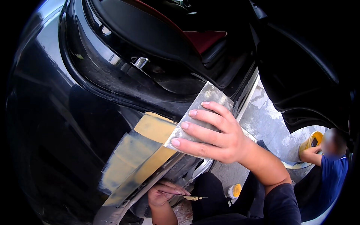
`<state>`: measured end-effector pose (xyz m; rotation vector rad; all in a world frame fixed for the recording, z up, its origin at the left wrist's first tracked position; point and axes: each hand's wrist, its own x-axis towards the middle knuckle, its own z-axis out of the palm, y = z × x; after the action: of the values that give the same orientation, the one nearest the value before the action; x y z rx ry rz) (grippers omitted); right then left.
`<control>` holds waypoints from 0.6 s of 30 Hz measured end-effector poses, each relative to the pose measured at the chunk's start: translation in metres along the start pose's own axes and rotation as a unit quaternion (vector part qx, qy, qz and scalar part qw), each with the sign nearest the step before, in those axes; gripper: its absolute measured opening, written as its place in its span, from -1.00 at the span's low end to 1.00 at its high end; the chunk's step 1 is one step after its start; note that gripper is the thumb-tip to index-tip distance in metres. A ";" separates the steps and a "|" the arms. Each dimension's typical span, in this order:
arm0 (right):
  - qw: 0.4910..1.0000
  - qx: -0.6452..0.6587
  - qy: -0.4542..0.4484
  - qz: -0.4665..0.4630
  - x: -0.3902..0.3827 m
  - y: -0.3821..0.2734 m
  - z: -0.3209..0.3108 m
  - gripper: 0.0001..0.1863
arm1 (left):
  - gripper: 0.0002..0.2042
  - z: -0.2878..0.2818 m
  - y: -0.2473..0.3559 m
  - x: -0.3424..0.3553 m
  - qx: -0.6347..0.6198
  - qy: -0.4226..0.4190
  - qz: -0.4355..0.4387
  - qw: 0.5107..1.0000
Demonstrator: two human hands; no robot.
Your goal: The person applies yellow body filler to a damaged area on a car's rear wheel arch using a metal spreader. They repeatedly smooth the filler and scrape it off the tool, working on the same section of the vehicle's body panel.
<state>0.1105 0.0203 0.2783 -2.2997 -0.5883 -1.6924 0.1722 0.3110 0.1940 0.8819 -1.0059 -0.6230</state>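
Note:
My right hand (210, 135) grips a flat metal spreader (206, 93) smeared with pale residue, fingers spread over its face. The spreader lies at the edge of a patch of yellow putty (153, 127) on the dark car's body (63, 123), beside the door opening. Lower down, my left hand (165, 193) holds a thin putty blade (198, 197) carrying yellow putty, below the patched panel. The putty patch has smooth bands and thinner streaks with dark showing through.
An open door (296, 67) hangs at right, the seat (202, 41) inside. A co-worker in blue (330, 176) is at lower right, a hand at a yellow bucket (305, 144). A small tub (234, 190) stands on the concrete floor (262, 112) below me.

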 end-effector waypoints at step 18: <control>0.765 0.582 -0.042 0.273 -0.048 -0.066 -0.065 -0.56 | -0.75 0.045 -0.025 0.013 0.105 0.204 0.167 0.959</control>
<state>0.0134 0.0438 0.2496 -1.3686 -0.6258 -0.5822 0.1360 0.2725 0.1897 0.9497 -0.8247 -0.0392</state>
